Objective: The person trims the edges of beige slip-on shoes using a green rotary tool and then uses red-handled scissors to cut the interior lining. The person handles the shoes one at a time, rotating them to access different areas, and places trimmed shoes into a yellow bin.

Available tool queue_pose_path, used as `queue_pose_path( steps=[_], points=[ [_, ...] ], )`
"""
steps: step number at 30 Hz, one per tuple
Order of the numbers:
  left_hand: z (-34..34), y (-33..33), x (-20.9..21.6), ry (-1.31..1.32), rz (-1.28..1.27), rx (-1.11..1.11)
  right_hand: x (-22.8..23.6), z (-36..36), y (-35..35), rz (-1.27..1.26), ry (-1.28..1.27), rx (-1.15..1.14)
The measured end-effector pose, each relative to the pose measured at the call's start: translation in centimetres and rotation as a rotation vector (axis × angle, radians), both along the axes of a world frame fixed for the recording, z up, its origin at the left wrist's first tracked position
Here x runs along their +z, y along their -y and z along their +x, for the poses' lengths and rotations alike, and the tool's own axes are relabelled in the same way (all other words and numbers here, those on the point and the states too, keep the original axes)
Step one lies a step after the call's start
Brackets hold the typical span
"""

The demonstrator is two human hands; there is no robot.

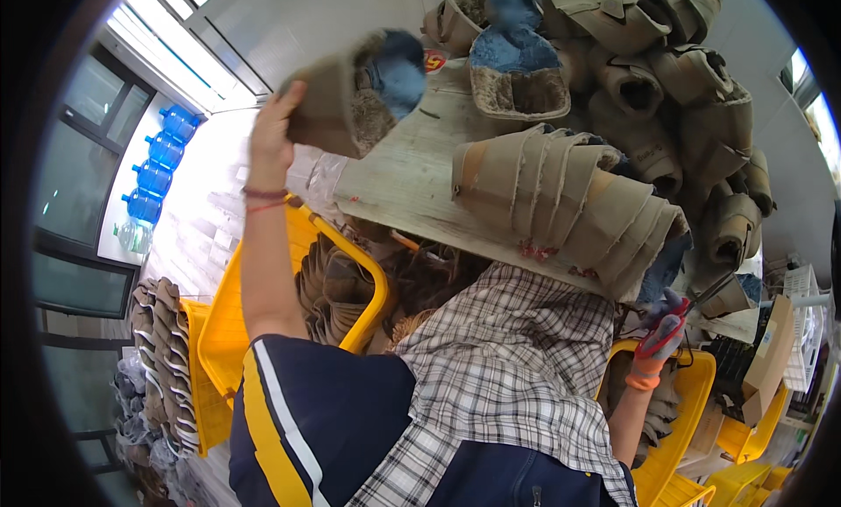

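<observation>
Nearest to me are the worker's navy jacket [342, 402] and black-and-white plaid apron [517, 349], pressed close to a pale worktable [403, 174]. Across its far right side sprawls a heap of tan boot uppers [653, 152]; in front of that lies a nested row of uppers [543, 179], its long axis slanting from upper left to lower right, so that its near end sits just above the right hand [653, 351], while the left hand [276, 126] is off beyond its other end. At the worker's left, a yellow basket [219, 323] holds stacked brown pieces [333, 288]; at the right, another yellow basket [679, 419] has similar brown pieces [657, 411] inside. Raised over the table's left edge is a single fleece-lined upper [328, 109], extending rightward from the bare left hand, which pinches its left edge; its blue-lined opening faces right, well apart from the other hand. That right hand, in a grey glove with an orange cuff, is closed around what look like red-handled shears [684, 306], dark blades pointing up and away.
</observation>
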State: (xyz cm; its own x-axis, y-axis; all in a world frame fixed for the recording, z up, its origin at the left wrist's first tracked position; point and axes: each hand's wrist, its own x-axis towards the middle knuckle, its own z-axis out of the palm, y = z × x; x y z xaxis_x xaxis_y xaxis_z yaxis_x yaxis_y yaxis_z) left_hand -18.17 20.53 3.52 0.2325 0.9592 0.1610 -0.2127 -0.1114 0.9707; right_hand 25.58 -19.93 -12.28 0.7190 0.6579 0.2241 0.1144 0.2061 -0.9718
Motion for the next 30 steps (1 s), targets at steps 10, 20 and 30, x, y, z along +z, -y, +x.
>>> queue_pose_path(
  steps=[10, 20, 30],
  points=[
    [3.7, 16.1, -5.9, 0.400, -0.703, -0.340, 15.8, -8.1, -3.6, -0.404, 1.017, 0.329],
    [7.7, 19.6, -11.9, 0.528, -0.906, -0.576, 13.0, -9.2, -6.6, -0.700, 1.386, 0.539],
    [7.7, 19.4, -14.0, 0.451, -0.932, -0.494, 11.5, -10.9, -8.7, -0.847, 1.432, 0.684]
  ],
)
